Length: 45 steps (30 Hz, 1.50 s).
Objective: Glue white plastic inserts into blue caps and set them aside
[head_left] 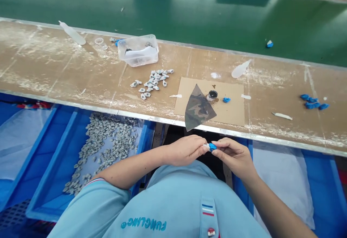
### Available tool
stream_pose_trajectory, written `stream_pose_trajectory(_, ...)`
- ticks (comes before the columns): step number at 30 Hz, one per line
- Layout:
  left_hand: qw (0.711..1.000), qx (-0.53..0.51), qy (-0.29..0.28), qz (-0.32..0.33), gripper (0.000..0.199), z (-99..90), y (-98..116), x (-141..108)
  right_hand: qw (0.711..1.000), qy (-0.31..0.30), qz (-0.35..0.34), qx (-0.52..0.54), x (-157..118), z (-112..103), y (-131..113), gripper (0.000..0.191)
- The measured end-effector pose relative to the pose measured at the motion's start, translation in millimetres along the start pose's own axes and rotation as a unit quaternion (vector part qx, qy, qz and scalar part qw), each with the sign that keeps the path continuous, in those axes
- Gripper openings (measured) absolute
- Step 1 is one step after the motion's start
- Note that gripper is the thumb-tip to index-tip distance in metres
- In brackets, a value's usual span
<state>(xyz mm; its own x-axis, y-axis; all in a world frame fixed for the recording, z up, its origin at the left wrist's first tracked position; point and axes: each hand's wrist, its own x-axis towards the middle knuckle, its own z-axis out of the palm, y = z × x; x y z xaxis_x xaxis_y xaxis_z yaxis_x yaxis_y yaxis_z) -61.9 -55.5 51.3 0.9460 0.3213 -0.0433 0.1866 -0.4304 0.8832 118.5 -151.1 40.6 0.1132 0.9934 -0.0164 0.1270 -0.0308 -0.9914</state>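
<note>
Just off the table's front edge, my two hands meet at a small blue and whitish-grey piece (212,147). My left hand (187,149) pinches its pale end, and my right hand (233,154) has thumb and fingertips closed on the blue end. Beyond them a camouflage-patterned sheet (199,109) overhangs the table edge from a cardboard mat (233,115). On that mat stand a small jar with dark contents (213,94) and, to its right, one blue piece (226,100).
Grey pieces (154,79) lie loosely grouped near a clear plastic box (141,57). Several blue pieces (311,105) sit at the right, near a thin white tool (282,115). Squeeze bottles (241,69) lie on the table. Blue trays (56,158) below the edge hold grey pieces. A green belt (189,17) runs behind.
</note>
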Motion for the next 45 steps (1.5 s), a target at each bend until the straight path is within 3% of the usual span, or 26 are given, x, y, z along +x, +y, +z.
stream_pose_trajectory(5,0.998,-0.023,-0.059,0.001,0.041,11.7,1.3,-18.6,0.992,-0.1,0.029,-0.065,-23.8,2.7,-9.1,0.016)
stream_pose_trajectory(8,0.992,-0.082,-0.093,-0.011,0.044,17.0,-0.6,-22.6,0.982,-0.123,0.026,-0.143,-30.6,2.9,-13.8,0.019)
stream_pose_trajectory(13,0.987,-0.111,-0.106,-0.038,0.045,23.6,-1.8,-23.6,0.988,-0.097,0.07,-0.095,-37.3,8.0,-14.8,0.019)
stream_pose_trajectory(17,0.986,-0.118,-0.109,-0.046,0.046,26.9,2.1,-24.7,0.994,-0.06,0.053,-0.071,-43.3,12.3,-16.2,0.015)
stream_pose_trajectory(31,0.985,-0.077,-0.148,-0.046,0.05,23.8,1.4,-18.4,0.993,-0.076,0.087,0.033,-40.8,12.3,-7.7,0.017)
stream_pose_trajectory(34,0.989,-0.062,-0.127,-0.045,0.048,22.0,0.3,-14.6,0.997,-0.059,0.046,-0.02,-36.7,9.4,-5.2,0.018)
stream_pose_trajectory(37,0.994,-0.043,-0.092,-0.038,0.045,20.0,0.5,-11.2,0.991,-0.018,-0.062,-0.119,-32.2,4.9,-2.6,0.019)
stream_pose_trajectory(42,0.998,0.046,-0.039,0.01,0.039,16.3,2.5,-9.1,0.93,0.025,-0.253,-0.264,-31.5,0.5,3.0,0.043)
stream_pose_trajectory(45,0.991,0.125,-0.004,0.054,0.04,17.1,0.5,-8.6,0.907,0.058,-0.296,-0.293,-35.1,1.2,7.9,0.055)
